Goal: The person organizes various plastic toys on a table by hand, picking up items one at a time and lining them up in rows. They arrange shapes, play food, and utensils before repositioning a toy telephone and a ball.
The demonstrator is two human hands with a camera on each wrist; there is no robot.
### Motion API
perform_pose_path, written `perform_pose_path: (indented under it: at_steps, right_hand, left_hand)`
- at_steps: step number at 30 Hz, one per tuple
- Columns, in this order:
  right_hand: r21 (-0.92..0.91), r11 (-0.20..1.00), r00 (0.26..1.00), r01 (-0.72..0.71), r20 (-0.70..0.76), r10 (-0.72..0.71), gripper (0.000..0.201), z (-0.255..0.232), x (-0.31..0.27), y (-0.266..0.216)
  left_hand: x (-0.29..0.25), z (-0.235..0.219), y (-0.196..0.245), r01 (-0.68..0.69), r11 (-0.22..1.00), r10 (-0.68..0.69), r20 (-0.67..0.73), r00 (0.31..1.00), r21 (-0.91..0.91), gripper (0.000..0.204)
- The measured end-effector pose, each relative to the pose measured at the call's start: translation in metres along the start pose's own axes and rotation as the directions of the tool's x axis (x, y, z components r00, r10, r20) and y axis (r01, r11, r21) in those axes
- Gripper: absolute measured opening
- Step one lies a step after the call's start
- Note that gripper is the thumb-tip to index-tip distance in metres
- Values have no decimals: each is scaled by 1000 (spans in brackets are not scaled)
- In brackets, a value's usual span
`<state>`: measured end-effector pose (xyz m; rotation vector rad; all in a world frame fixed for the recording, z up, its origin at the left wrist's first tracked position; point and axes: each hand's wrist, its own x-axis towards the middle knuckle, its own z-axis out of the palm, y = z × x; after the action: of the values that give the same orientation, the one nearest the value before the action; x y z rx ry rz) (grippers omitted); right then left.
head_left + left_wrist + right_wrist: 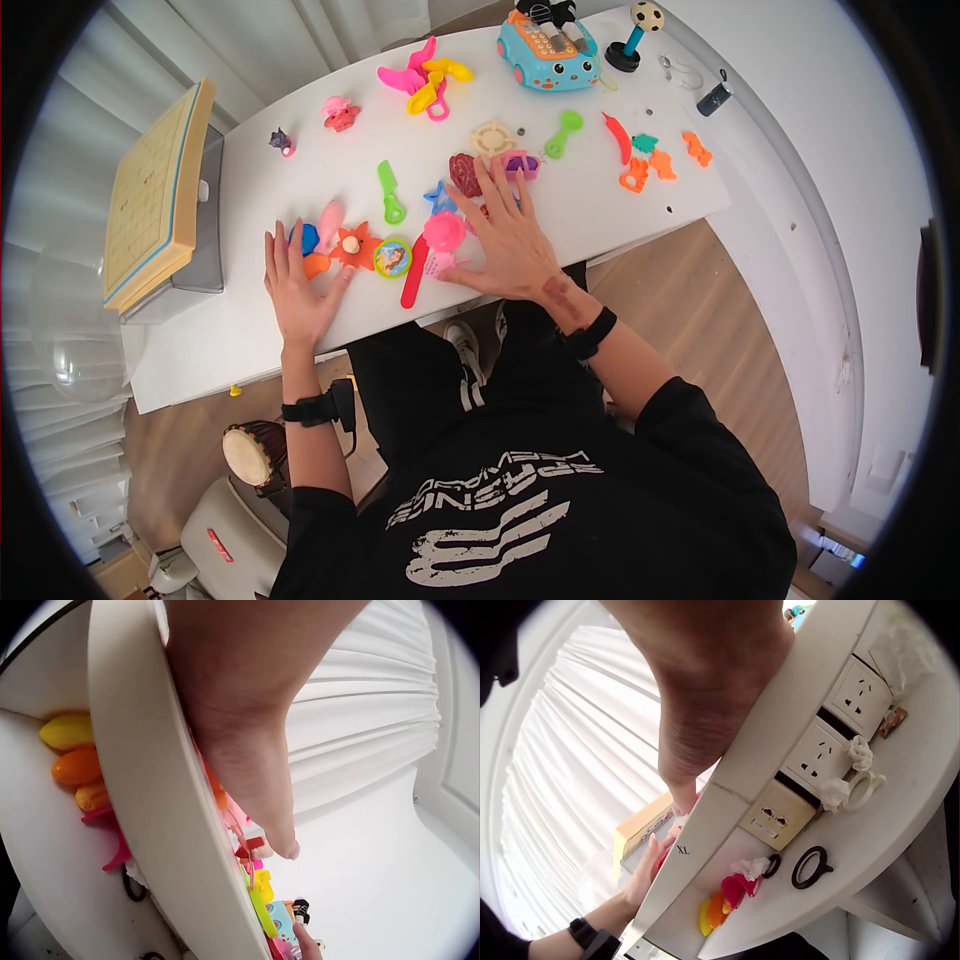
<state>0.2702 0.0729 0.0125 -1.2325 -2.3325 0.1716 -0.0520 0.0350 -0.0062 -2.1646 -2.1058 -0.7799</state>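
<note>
My left hand (303,308) lies at the table's near edge with fingers straight and thumb spread. Beside its fingers are a blue round piece (309,238), a pink oval toy (330,218) and an orange star-shaped toy (362,250). My right hand (512,245) is spread flat over a cluster of toys, partly hiding them. Around it show a pink round toy (444,230), a blue star (437,197), a dark red patterned piece (463,174) and a pink-and-purple box (525,163). Between the hands lie a green-rimmed picture disc (393,259) and a red stick (411,284).
A green comb (388,190), green spoon-like toy (565,133) and beige ring (493,139) lie farther in. Along the back are pink and yellow toys (425,80) and a blue toy phone (552,65). Small orange pieces (662,165) lie right; a board-topped box (160,195) stands left.
</note>
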Motion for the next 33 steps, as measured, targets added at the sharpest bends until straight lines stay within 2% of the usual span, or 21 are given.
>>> perform_pose_path:
  at_steps: [2, 11, 15, 18, 23, 25, 26, 27, 28, 30, 33]
  right_hand:
    - [-4, 1000, 1000, -2, -1, 2, 101, 0, -1, 0]
    - [-34, 999, 1000, -28, -12, 28, 102, 3, 2, -1]
    - [-36, 997, 998, -66, -9, 66, 99, 5, 1, 0]
    - [-53, 995, 997, -82, 9, 82, 96, 5, 0, 0]
    - [-87, 993, 996, -85, 25, 87, 93, 4, 1, -1]
    - [5, 999, 995, -52, -83, 53, 88, 1, -1, 1]
    - [-9, 998, 994, -56, -93, 55, 88, -4, -1, 5]
    - [17, 993, 973, -113, -202, 114, 84, -8, -4, 14]
    - [51, 986, 937, -161, -307, 169, 80, -12, -7, 24]
    - [-52, 966, 823, -254, -536, 187, 74, -33, -6, 61]
    - [-106, 865, 704, -491, -633, 322, 78, -78, -5, 136]
  left_hand:
    - [-1, 2, 10, -37, 999, 36, 33, 999, 14, 105]
    - [1, 2, 43, -101, 995, 102, 88, 991, -11, 123]
    - [4, 4, 58, -131, 991, 130, 89, 987, 0, 123]
    - [5, 6, 65, -102, 995, 104, 123, 987, -15, 122]
    - [8, 13, 69, -103, 995, 104, 101, 989, -17, 120]
    - [8, 15, 68, -93, 996, 94, 104, 990, -19, 119]
    - [8, 14, 67, -90, 996, 91, 96, 991, -14, 119]
    - [7, 14, 66, -86, 996, 87, 87, 992, -9, 120]
    - [7, 14, 64, -93, 996, 93, 78, 993, -2, 121]
    - [6, 14, 62, -92, 996, 92, 64, 994, 0, 121]
    - [6, 13, 62, -103, 995, 103, 54, 993, -7, 122]
